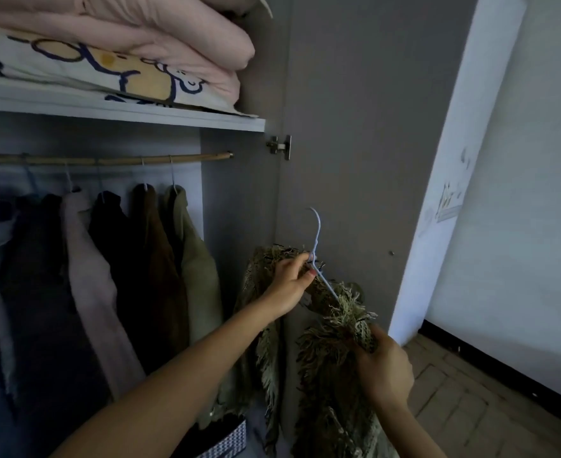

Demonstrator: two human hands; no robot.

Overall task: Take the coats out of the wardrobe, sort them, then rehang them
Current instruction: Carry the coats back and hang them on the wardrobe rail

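— What do we have in our hands at this moment?

— Our left hand (287, 285) pinches the pale blue hanger (318, 256) at its neck, just under the hook; the thumb and fingers are curled around the wire. The hook stands up and is free, in front of the open wardrobe door (355, 127). On this hanger sits the fringed green coat (325, 352), outside the wardrobe, between the door and the hanging space.

— And our right hand?

— Our right hand (383, 365) grips the shaggy cloth of this coat lower down, on its right shoulder part. The fingers are closed into the fringe, so we cannot see the fingertips.

— Where are the other coats?

— They hang on the wooden rail (107, 159) inside the wardrobe. From right to left we see an olive coat (196, 259), a brown coat (160, 259), a black coat (114, 233), a pale pink coat (91, 276), and darker ones at the far left which we cannot tell apart well.

— What is above and below?

— On the shelf (173, 119) over the rail lie a folded pink quilt (173, 44) and a white one with a blue and yellow drawing (74, 67). At the bottom, a patterned basket (229, 441) stands beside our left forearm.
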